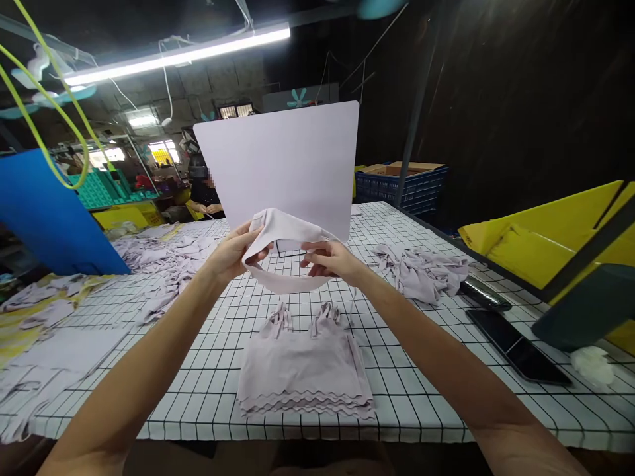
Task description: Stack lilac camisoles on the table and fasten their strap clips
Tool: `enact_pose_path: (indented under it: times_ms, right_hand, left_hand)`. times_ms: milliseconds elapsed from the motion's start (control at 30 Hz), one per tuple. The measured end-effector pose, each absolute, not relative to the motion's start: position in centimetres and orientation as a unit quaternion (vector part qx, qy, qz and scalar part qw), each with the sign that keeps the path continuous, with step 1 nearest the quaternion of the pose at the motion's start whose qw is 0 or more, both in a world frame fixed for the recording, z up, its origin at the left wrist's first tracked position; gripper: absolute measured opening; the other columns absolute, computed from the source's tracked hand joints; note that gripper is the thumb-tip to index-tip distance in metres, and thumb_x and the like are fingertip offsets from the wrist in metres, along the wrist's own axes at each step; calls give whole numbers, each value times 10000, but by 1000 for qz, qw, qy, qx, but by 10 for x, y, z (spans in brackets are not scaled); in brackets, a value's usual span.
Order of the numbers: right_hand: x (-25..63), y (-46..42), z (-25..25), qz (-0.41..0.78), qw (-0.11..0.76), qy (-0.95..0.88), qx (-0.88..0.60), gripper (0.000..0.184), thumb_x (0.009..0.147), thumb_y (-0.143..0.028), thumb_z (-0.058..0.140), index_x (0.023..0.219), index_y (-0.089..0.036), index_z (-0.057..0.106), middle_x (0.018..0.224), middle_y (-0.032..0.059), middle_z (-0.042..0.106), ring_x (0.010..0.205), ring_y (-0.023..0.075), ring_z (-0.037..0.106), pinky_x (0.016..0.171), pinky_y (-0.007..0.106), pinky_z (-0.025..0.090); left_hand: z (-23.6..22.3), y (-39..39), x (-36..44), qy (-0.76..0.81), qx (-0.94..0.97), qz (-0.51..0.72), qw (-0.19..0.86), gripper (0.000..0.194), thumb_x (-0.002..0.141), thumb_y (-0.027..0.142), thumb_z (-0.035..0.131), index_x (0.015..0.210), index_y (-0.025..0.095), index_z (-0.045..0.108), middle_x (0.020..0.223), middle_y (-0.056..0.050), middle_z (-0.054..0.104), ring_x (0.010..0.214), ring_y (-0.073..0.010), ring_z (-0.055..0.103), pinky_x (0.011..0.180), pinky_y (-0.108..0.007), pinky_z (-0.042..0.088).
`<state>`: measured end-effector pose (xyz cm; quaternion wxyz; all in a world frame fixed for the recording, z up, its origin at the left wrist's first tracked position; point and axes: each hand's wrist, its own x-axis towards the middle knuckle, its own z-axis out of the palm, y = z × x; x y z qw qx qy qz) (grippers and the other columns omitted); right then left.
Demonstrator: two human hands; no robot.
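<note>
Above the table I hold up a pale lilac strappy top (290,227), spread into a loop with an opening in its middle. My left hand (237,250) is closed on its left edge, the thumb on the front of the fabric. At the loop's right side is my right hand (330,259), its fingers curled at the opening and gripping the cloth. Directly below lies a neat stack of matching tops (305,367), straps pointing away from me and wavy hems toward me. Part of the right hand's grip is hidden by the fabric.
A pale upright board (282,165) stands behind my hands on the grid-patterned tablecloth (193,390). Loose lilac garments (421,271) lie right; more garments (163,264) spread left. A black tablet-like device (518,345) rests at right. Another person (206,195) sits beyond the table.
</note>
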<state>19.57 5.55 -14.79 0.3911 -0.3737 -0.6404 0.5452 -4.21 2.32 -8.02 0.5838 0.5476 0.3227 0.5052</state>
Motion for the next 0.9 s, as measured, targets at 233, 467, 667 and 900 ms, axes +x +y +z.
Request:
enact_pose_path:
  times_ms: [233, 467, 667, 900]
  right_hand:
    - [182, 51, -164, 456, 461, -670, -362, 295, 748, -372, 811, 910, -147, 708, 795, 56, 717, 643, 163, 703, 443, 221, 521]
    - [144, 28, -178, 460, 478, -660, -353, 420, 684, -525, 836, 852, -175, 674, 788, 50, 697, 669, 172, 671, 495, 257, 488]
    - [129, 50, -188, 528, 520, -571, -352, 268, 696, -416, 757, 758, -182, 643, 717, 19, 644, 700, 169, 584, 596, 282, 485]
    - [184, 77, -149, 591, 534, -521, -306, 138, 700, -330, 605, 752, -206, 574, 779, 43, 635, 745, 184, 576, 655, 300, 517]
  left_hand:
    - [-88, 15, -34, 321, 533, 513, 591, 211, 803, 161, 749, 961, 138, 611, 619, -21, 687, 375, -70, 555, 342, -111, 396]
    - [-96, 11, -24, 283, 542, 493, 619, 242, 827, 203, 751, 1020, 148, 616, 794, -56, 752, 449, -81, 603, 379, -131, 444]
    - [-105, 16, -30, 314, 593, 487, 559, 377, 833, 350, 769, 1120, 168, 607, 777, -46, 745, 417, -76, 569, 349, -137, 372]
    - [-144, 54, -64, 518, 573, 511, 377, 431, 691, 500, 830, 826, 133, 650, 555, 2, 625, 464, -126, 574, 398, -193, 385]
